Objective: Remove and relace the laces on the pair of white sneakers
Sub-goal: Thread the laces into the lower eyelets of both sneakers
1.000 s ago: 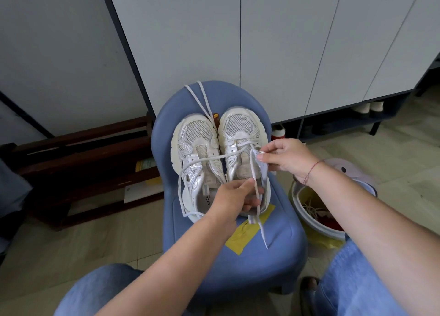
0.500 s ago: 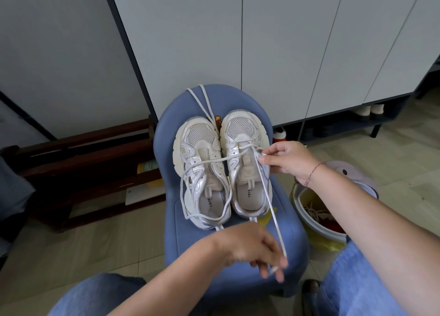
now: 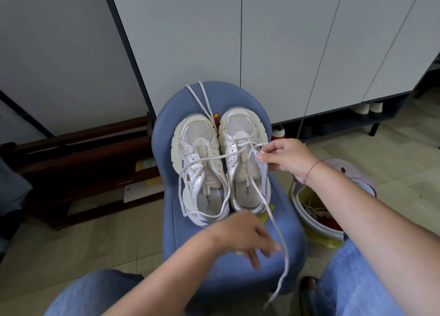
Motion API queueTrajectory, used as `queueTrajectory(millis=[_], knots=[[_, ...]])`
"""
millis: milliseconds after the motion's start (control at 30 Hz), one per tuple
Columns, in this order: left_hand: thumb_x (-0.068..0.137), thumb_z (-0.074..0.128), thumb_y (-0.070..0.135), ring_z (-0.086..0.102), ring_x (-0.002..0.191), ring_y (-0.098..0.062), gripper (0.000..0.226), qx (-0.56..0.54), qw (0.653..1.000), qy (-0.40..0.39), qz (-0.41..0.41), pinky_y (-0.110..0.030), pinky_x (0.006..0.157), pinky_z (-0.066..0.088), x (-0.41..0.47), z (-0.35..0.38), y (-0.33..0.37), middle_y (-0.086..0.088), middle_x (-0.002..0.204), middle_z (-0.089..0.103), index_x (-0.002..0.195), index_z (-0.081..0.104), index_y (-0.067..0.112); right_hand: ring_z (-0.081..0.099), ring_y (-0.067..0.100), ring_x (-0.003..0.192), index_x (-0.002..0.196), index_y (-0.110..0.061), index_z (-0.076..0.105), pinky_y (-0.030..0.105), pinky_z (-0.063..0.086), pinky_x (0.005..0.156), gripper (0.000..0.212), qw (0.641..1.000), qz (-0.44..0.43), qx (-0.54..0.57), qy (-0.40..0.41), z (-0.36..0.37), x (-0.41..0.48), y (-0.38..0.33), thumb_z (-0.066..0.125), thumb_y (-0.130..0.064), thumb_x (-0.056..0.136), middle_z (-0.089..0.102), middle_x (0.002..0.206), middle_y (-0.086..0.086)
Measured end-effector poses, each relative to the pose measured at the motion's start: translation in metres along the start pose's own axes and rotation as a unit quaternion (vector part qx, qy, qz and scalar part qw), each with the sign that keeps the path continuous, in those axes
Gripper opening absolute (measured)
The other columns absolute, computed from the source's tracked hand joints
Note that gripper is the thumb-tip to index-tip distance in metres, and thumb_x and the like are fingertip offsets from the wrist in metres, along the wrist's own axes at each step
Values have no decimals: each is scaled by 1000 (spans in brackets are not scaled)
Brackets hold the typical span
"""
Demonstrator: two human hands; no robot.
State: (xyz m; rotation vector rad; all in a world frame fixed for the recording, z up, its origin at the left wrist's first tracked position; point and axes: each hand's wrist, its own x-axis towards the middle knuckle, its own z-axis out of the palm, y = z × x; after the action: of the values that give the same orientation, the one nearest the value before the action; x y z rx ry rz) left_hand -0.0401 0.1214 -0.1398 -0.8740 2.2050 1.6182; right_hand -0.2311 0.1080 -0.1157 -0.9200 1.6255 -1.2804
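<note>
Bottom of frame: knees in blue jeans either side of a blue stool [image 3: 214,268]. Left hand [image 3: 245,238], bottom centre, motion-blurred; fingers loosely spread, pointing down, gripping nothing I can make out. Lace [image 3: 286,258]: its free end hangs just right of those fingertips and trails off the stool's near edge. Mid-frame: white sneakers [image 3: 197,165] side by side on the seat, toes pointing away. Right hand [image 3: 285,159] pinches the lace between thumb and forefinger at the right-hand shoe's eyelets. Second lace [image 3: 202,99] lies over the stool's far edge. White bucket [image 3: 302,211] at right; cabinet doors [image 3: 285,41] behind.
</note>
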Motion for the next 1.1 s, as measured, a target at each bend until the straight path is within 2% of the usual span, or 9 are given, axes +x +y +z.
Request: queueTrajectory(millis=[100,167,267,367,500,600,867,1000,1100], knots=[[97,60,33,59,46,-13,24,-69,968,240,-2,-14,47,39,3,-21,4,-7,84,74,89,68,11,67,13,71,83,-6,64,24,58,64,11,1000,-2,-2,-1,0,1,1,74,-2,79,69,84,12],[100,56,29,61,47,-13,21,-158,926,343,8,-15,46,41,10,-22,8,-10,78,72,102,68,11,67,14,72,83,-6,64,24,58,66,10,1000,-2,-5,-3,1,1,1,74,-3,79,69,85,12],[104,48,19,65,50,-11,22,-338,889,308,23,-18,50,50,28,-12,20,-12,92,70,119,60,8,67,15,74,86,-5,65,25,59,67,11,1000,-4,-5,-3,1,1,1,73,-4,79,68,86,13],[103,51,18,61,58,-14,12,-468,837,282,3,-22,61,47,38,-12,26,-4,62,70,104,60,10,67,19,78,87,-4,66,26,59,68,11,1000,-5,-9,-1,0,1,1,74,-5,79,68,88,14],[98,58,8,66,54,-6,14,-538,789,295,26,-17,61,51,44,-13,27,1,54,64,86,64,6,66,20,81,87,-4,66,28,59,71,12,1000,-4,-7,0,0,1,2,74,-5,79,68,90,15],[97,59,7,60,49,-4,16,-502,811,298,34,-14,56,49,45,-12,25,4,51,63,82,65,8,67,18,77,89,-1,65,28,60,70,14,1000,-1,3,-5,0,3,2,73,-3,79,68,89,15],[93,65,5,59,46,-3,15,-192,973,127,25,-13,51,49,17,-22,6,0,55,64,78,66,7,65,21,79,84,-4,65,29,59,71,10,1000,4,2,-5,-1,4,4,73,-2,79,67,91,17],[93,66,9,63,51,-2,15,-56,998,-37,-3,-12,54,50,7,-14,1,-2,71,67,78,68,13,66,22,81,84,-4,65,29,60,71,10,1000,6,-2,-5,-1,5,4,73,-3,78,68,92,19],[93,65,9,63,48,-3,12,-64,998,3,4,-13,51,50,5,-15,-2,4,65,67,82,68,11,65,20,76,83,-4,64,26,59,65,10,1000,5,5,-4,0,5,4,73,-2,79,66,89,18]])
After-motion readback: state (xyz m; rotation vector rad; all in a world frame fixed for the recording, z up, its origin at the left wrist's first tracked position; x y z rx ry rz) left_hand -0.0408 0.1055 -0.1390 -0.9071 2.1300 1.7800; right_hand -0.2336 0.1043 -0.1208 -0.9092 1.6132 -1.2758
